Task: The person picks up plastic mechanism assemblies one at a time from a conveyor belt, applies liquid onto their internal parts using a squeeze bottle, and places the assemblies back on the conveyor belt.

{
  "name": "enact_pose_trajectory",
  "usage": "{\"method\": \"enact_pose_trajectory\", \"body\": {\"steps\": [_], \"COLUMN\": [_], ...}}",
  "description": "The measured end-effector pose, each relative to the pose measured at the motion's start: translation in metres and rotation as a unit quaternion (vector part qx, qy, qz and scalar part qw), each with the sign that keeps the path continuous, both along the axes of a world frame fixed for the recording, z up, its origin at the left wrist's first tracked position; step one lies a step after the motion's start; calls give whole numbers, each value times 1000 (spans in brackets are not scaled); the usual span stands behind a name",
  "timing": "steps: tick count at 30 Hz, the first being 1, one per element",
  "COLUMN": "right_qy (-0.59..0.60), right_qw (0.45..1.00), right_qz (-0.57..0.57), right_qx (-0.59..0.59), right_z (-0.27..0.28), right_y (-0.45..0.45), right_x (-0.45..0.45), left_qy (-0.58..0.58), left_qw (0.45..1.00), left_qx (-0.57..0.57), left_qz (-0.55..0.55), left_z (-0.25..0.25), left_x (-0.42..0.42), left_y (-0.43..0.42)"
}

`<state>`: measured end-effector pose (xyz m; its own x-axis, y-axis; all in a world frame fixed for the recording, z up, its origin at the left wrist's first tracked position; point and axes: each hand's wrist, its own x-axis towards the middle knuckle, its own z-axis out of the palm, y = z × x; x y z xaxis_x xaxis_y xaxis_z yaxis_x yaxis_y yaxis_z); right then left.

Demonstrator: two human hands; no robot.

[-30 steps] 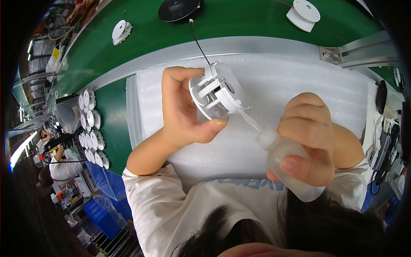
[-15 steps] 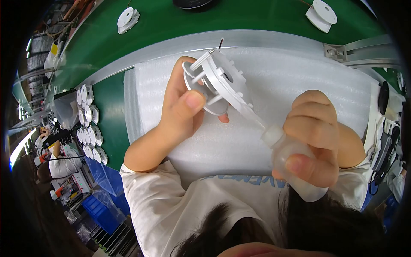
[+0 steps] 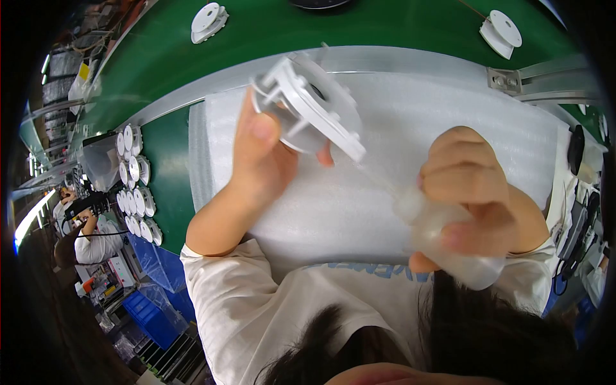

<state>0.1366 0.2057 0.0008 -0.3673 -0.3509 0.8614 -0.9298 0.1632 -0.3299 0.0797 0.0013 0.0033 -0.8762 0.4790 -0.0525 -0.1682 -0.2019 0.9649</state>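
My left hand (image 3: 263,151) grips a white plastic assembly (image 3: 314,109) by its round lower plate, tilted above the foam sheet (image 3: 359,212). The assembly has two plates joined by posts and a dark round hole in the larger plate. On the right, my right hand (image 3: 465,192) is wrapped round a translucent squeeze bottle (image 3: 443,237), whose thin nozzle points up and left toward the assembly's lower corner. Motion blurs the nozzle tip, so whether it touches cannot be told.
Beyond a metal rail (image 3: 385,61), a green belt (image 3: 398,29) carries white parts (image 3: 209,22) and a black round object (image 3: 319,2). Several white parts (image 3: 135,205) stand in rows at the left. A blue crate (image 3: 151,319) is lower left. A co-worker (image 3: 96,244) is at far left.
My left hand has turned the white assembly and moved it up and left. My right hand and the bottle have shifted slightly right. The parts on the belt have moved right.
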Motion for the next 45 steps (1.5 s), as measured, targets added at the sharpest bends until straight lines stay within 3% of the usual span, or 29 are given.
{"method": "enact_pose_trajectory", "body": {"steps": [2, 3, 4, 5, 6, 7, 8, 9, 11, 12, 14, 21, 23, 24, 26, 27, 29, 30, 32, 36, 39, 41, 43, 45], "right_qy": [-153, -151, -297, -428, -423, -477, -530, -527, -564, -563, -558, -555, -551, -550, -549, -548, -538, -539, -526, -528, -513, -485, -494, -501], "right_qw": [984, 985, 945, 864, 866, 827, 784, 786, 753, 753, 751, 757, 758, 759, 772, 773, 782, 781, 788, 784, 785, 799, 809, 817], "right_qz": [79, 82, 68, 51, 53, 63, 72, 74, 41, 43, 37, 18, 19, 17, 5, 3, -14, -15, 5, 10, 41, 86, 52, 19], "right_qx": [32, 31, -118, -262, -263, -290, -315, -313, -337, -337, -351, -344, -347, -349, -319, -318, -316, -315, -321, -327, -345, -345, -316, -285], "right_z": [6, 0, -12, -19, -22, -24, -25, -23, -20, -20, -21, -22, -22, -22, -23, -24, -24, -24, -23, -21, -19, -16, -8, -2], "right_y": [6, 3, -2, -5, -3, -1, 1, 1, 0, 1, 3, 5, 5, 5, 5, 4, 2, 3, 4, 5, 6, 8, 7, 5], "right_x": [-4, -4, -3, -3, -8, -14, -19, -20, -23, -24, -26, -26, -26, -26, -27, -27, -26, -26, -26, -25, -23, -21, -17, -15], "left_qy": [122, 176, 247, 318, 320, 317, 287, 250, 239, 240, 176, 100, 85, 89, 245, 246, 418, 417, 326, 308, 259, 365, 280, 243], "left_qw": [986, 971, 943, 903, 865, 818, 760, 687, 586, 584, 532, 540, 545, 545, 498, 499, 658, 660, 768, 733, 690, 719, 897, 952], "left_qx": [-33, -25, -89, -150, -236, -318, -449, -570, -703, -703, -799, -814, -823, -823, -815, -813, -620, -619, -551, -598, -676, -580, -325, -177], "left_qz": [113, 157, 205, 248, 306, 361, 372, 376, 325, 327, 219, 189, 134, 133, 168, 168, 84, 83, -35, -100, -9, 118, 111, 60], "left_z": [4, 7, 13, 20, 24, 28, 29, 28, 12, 2, -13, -6, 1, 1, -3, -3, -2, 3, 15, 16, 22, 17, 5, -1], "left_x": [-15, -32, -51, -71, -90, -107, -124, -141, -169, -179, -195, -211, -211, -212, -213, -213, -214, -211, -203, -207, -166, -135, -106, -72], "left_y": [-9, -21, -36, -51, -66, -81, -96, -108, -123, -127, -130, -110, -105, -101, -93, -86, -68, -55, -29, -10, 17, 23, 23, 9]}}
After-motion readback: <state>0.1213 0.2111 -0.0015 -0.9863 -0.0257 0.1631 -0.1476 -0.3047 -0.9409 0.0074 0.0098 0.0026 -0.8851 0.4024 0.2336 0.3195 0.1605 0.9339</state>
